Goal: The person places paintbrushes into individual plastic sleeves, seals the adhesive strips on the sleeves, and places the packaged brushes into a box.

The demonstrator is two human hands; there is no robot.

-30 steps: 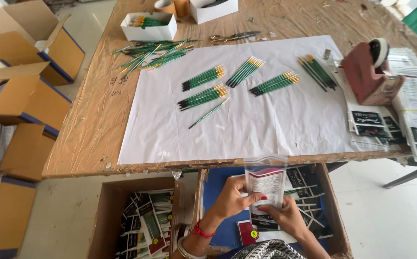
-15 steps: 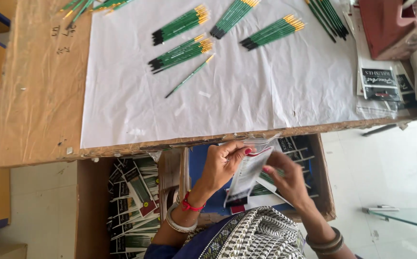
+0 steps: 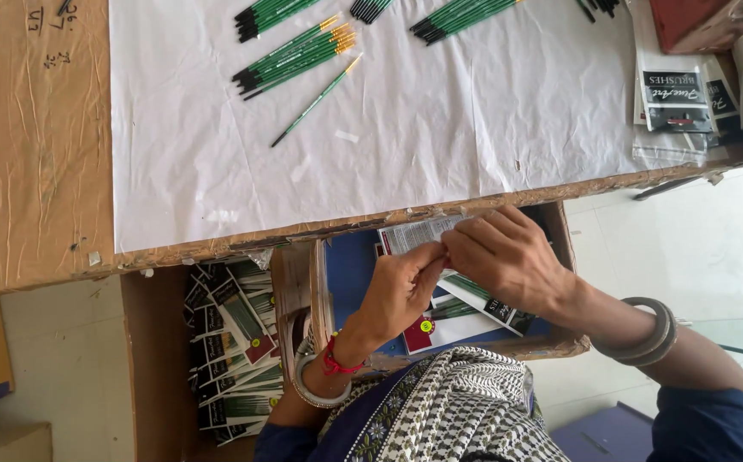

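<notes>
Both hands meet just below the table's front edge. My left hand and my right hand pinch the top of a clear flat packet with a white printed card inside, held over an open cardboard box lined in blue. More packed brush sets lie in that box under my hands. On the table above, green paintbrushes with yellow ends lie in small bundles on a white paper sheet, and one single brush lies apart.
A second cardboard box full of packed brush sets stands to the left of the first. Black-labelled packet cards and a red box sit at the table's right end. The table edge is worn cardboard-brown.
The view has dropped and closed in on the table's edge. My hands have brought the packet lower and closer together, now pinching its top above the blue-lined box.
</notes>
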